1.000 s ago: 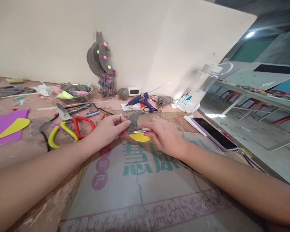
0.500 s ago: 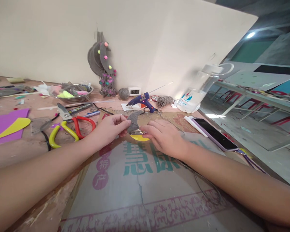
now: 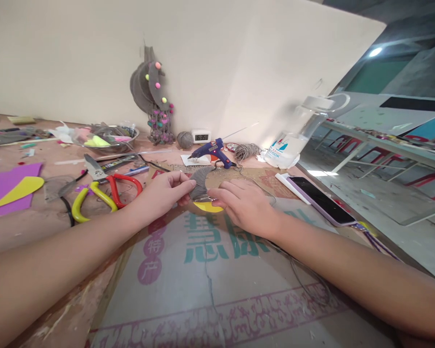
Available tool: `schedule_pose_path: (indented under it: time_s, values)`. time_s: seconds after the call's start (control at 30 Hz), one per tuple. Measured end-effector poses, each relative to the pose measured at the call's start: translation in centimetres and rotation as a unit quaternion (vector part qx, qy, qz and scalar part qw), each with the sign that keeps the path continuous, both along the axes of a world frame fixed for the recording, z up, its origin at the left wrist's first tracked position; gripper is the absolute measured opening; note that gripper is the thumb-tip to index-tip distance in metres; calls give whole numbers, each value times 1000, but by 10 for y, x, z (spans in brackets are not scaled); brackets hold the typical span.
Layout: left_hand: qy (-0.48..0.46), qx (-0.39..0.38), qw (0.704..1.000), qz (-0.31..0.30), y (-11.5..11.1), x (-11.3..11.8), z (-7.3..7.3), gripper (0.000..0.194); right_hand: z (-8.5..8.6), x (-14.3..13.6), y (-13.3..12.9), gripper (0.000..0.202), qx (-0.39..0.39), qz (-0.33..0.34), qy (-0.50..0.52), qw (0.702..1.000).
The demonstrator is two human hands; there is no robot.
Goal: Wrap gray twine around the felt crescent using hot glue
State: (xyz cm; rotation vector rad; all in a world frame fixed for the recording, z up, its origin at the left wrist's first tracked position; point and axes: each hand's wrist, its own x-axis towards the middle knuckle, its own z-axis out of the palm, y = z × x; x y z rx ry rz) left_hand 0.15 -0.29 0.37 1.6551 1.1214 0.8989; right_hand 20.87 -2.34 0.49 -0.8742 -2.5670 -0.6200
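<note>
A crescent (image 3: 201,182) wound with grey yarn is held up over the cardboard, and its lower part (image 3: 207,207) shows bare yellow. My left hand (image 3: 172,191) pinches its left side between thumb and fingers. At the lower right edge of the wound part, my right hand (image 3: 244,208) has its fingertips closed on the grey yarn; the exact grip is partly hidden. From under my right hand a loose length of yarn (image 3: 311,290) trails across the cardboard (image 3: 166,309).
Beyond my hands lie a blue glue gun (image 3: 212,151), a yarn bundle (image 3: 247,151) and a small clock (image 3: 201,136). Scissors (image 3: 108,186) lie left, by purple foam (image 3: 7,188). A phone (image 3: 321,200) and a plastic bottle (image 3: 293,130) are right. A yarn-wrapped ornament (image 3: 154,96) leans on the wall.
The view has shifted very slightly. Both hands keep their grip on the crescent and yarn, with barely any movement of the right fingertips.
</note>
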Motion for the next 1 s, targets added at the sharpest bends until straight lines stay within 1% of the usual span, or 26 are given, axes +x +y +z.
schedule_pose_path:
  time_s: [0.17,0.43,0.63,0.7,0.83,1.0]
  values:
    - [16,-1,1000,10,-1,0,1,25,0,0,-1,23,-6,-1,-6,1000]
    - [24,3,1000,3,1,0,-2,27,0,0,-1,20,-16,6,-5,1000]
    - [14,8,1000,8,0,1,-1,26,1,0,1,25,-24,2,75,997]
    - [21,6,1000,10,-1,1,0,26,1,1,1,24,-27,3,86,996]
    - [14,-3,1000,15,-2,1,2,25,-1,2,1,23,-25,20,62,998]
    - [0,-2,1000,10,-1,0,0,25,-2,2,1,22,-21,17,31,999]
